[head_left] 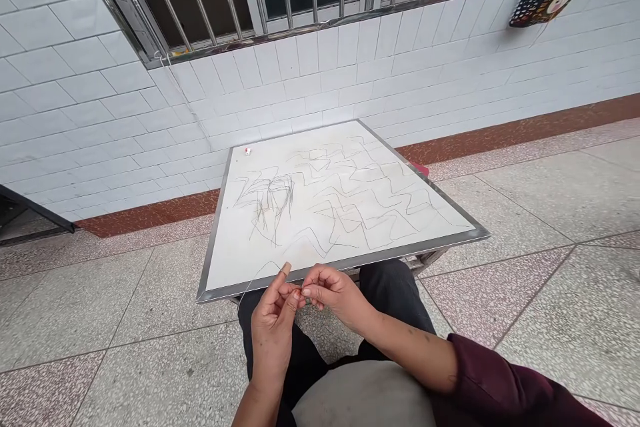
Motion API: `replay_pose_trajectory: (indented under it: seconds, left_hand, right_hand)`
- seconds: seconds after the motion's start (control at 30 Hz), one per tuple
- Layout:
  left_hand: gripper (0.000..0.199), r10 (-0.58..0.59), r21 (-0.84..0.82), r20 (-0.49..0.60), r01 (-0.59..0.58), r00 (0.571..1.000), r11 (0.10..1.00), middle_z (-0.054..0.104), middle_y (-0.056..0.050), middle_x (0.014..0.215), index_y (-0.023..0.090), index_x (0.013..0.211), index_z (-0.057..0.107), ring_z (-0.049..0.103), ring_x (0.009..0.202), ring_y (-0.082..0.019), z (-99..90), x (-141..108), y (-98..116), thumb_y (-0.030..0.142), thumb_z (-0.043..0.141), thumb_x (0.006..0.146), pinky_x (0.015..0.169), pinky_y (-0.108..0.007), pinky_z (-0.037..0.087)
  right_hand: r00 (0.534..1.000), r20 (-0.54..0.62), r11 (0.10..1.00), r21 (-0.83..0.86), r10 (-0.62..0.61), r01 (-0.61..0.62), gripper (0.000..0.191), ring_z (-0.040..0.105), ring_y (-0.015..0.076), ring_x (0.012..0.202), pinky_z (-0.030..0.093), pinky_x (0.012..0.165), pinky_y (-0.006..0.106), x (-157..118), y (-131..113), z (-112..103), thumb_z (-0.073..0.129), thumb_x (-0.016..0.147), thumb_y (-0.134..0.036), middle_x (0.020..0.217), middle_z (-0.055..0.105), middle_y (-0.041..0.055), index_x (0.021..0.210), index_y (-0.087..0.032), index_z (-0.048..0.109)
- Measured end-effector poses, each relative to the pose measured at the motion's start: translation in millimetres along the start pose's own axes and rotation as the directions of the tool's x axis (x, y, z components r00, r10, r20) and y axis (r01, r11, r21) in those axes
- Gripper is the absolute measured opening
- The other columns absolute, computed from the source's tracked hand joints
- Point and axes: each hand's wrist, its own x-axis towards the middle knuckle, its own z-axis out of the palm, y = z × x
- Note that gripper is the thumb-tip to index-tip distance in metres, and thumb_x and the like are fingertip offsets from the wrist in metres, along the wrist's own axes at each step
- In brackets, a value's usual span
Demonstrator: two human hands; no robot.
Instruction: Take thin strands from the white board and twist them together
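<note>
My left hand and my right hand meet just in front of the table's near edge, fingertips touching. Both are closed in a pinch, and what lies between the tips is too small to make out. From my left fingers a thin wire-like strand arcs out to the left over the table's rim. The left index finger is raised, with a tan wrap round its tip. Something small and greenish shows under the right fingers. Many thin, dark, zigzag-bent strands lie across the white tabletop, with a denser bunch at left.
The white table has a grey metal edge and stands by a tiled wall under barred windows. A small red-and-white item sits at its far left corner. A dotted bag hangs at upper right. My knees are under the near edge.
</note>
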Motion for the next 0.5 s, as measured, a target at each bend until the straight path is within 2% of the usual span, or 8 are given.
replay_pose_trajectory:
  seconds: [0.13, 0.33, 0.4, 0.5]
  left_hand:
    - [0.056, 0.004, -0.008, 0.03, -0.003, 1.0, 1.0, 0.065, 0.001, 0.082, 0.025, 0.133, 0.06, 0.06, 0.072, -0.012, 0.3, 0.4, -0.6, 0.037, 0.073, 0.08, 0.079, -0.028, 0.052]
    - [0.052, 0.001, -0.013, 0.045, 0.0, 0.999, 1.0, 0.064, 0.003, 0.079, 0.026, 0.13, 0.063, 0.06, 0.071, -0.011, 1.8, 1.3, -4.7, 0.036, 0.074, 0.08, 0.077, -0.026, 0.05]
    - [0.052, -0.014, -0.039, 0.032, 0.015, 0.999, 0.999, 0.064, 0.003, 0.079, 0.026, 0.129, 0.064, 0.06, 0.071, -0.011, 1.8, 1.9, -5.2, 0.037, 0.074, 0.079, 0.077, -0.026, 0.05]
    - [0.051, -0.013, -0.055, 0.003, 0.013, 1.0, 0.998, 0.066, 0.001, 0.081, 0.026, 0.126, 0.066, 0.06, 0.071, -0.012, 1.1, 2.4, -6.9, 0.038, 0.075, 0.078, 0.077, -0.027, 0.051]
  right_hand:
    - [0.998, -0.002, 0.998, 0.008, 0.056, -0.056, 0.035, 0.043, 0.0073, 0.048, 0.035, 0.048, 0.022, 1.3, -3.7, -3.4, 0.075, 0.075, -0.048, 0.062, 0.06, -0.0047, 0.076, -0.018, 0.057]
    - [0.995, -0.016, 0.995, 0.018, 0.1, -0.1, 0.037, 0.043, 0.0075, 0.052, 0.033, 0.048, 0.021, 1.4, -1.8, -6.1, 0.076, 0.073, -0.049, 0.065, 0.055, -0.0054, 0.077, -0.019, 0.055]
    - [0.998, -0.027, 0.998, -0.012, 0.059, -0.06, 0.037, 0.049, 0.0098, 0.061, 0.038, 0.053, 0.022, 0.9, -5.5, -9.3, 0.078, 0.072, -0.047, 0.074, 0.057, -0.0032, 0.084, -0.02, 0.056]
    - [0.992, -0.074, 0.985, -0.146, -0.106, 0.095, 0.038, 0.056, 0.0153, 0.086, 0.047, 0.072, 0.028, 1.1, -21.1, -17.7, 0.075, 0.077, -0.044, 0.096, 0.06, 0.0026, 0.103, -0.022, 0.057]
